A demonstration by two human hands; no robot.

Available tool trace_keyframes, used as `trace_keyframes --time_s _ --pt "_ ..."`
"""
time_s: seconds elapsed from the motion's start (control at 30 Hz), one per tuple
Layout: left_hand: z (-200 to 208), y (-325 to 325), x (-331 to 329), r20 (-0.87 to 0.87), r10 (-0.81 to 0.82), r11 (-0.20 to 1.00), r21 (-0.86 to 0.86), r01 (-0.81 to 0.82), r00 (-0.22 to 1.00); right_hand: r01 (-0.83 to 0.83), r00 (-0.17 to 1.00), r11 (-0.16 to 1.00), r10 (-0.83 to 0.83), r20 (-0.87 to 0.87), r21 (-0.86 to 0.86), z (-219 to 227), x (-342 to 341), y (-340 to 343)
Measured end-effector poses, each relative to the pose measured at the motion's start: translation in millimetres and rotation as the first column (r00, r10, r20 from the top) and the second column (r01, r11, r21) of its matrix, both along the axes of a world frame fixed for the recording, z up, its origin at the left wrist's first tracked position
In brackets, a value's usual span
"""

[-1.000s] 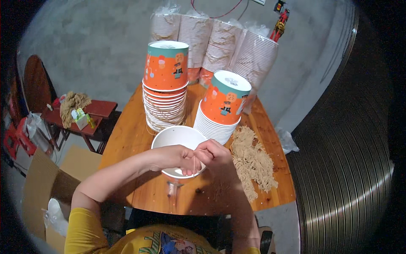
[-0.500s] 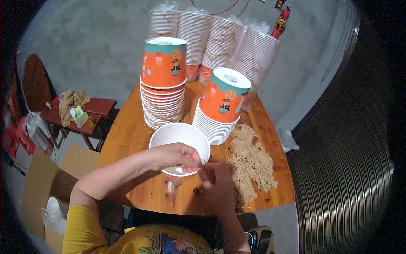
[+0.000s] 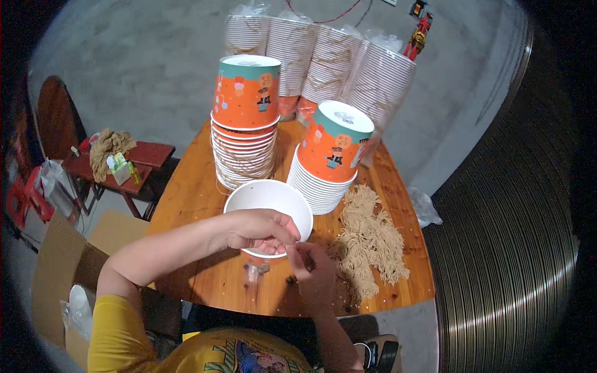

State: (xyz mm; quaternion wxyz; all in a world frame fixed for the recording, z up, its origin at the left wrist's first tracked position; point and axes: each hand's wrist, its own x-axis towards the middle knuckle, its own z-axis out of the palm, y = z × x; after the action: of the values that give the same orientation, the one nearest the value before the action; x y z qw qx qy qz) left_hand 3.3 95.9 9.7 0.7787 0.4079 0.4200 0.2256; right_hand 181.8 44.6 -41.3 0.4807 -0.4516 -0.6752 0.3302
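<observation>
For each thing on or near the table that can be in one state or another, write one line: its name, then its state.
White paper bowl: upright, open, held at its near rim by the left hand.
Right hand: fingers pinched beside the bowl's rim; what they hold is too small to tell.
Two orange cup stacks: upside down, nested.
Wrapped cup sleeves: bagged, leaning behind.
Tan string bundle: loose on the wooden table.
Cardboard box: open.

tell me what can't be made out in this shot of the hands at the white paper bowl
- Head view: the near rim of the white paper bowl is hidden by the left hand.
- Whatever the right hand pinches is too small to tell.
- The small clear object on the round wooden table is blurred.
- The wrapped stacks of cups are cut off by the top edge.
</observation>
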Motion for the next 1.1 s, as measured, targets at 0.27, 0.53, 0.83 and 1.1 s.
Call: trace_keyframes --time_s 0.27,0.53,0.83,1.1 --pt "-4.8 0.1 -5.4 0.028 -0.005 0.996 0.091 0.002 1.000 -0.058 0.998 0.994 0.058 -0.001 -0.096 5.0 7.4 5.8" --pt "-6.5 -9.7 2.6 -0.282 0.061 0.744 0.653 0.145 0.957 -0.024 1.000 1.000 0.024 0.015 -0.009 14.0 6.6 13.6" --pt "-5.0 -23.3 1.0 -0.331 0.180 0.606 0.779 0.161 0.926 -0.023 0.996 0.996 0.016 0.086 0.082 21.1 1.5 12.8" --pt "-2.8 -28.9 -2.3 -0.467 0.213 0.552 0.782 0.288 0.858 0.006 0.993 0.994 -0.019 0.118 0.108 11.0 -2.2 14.5"
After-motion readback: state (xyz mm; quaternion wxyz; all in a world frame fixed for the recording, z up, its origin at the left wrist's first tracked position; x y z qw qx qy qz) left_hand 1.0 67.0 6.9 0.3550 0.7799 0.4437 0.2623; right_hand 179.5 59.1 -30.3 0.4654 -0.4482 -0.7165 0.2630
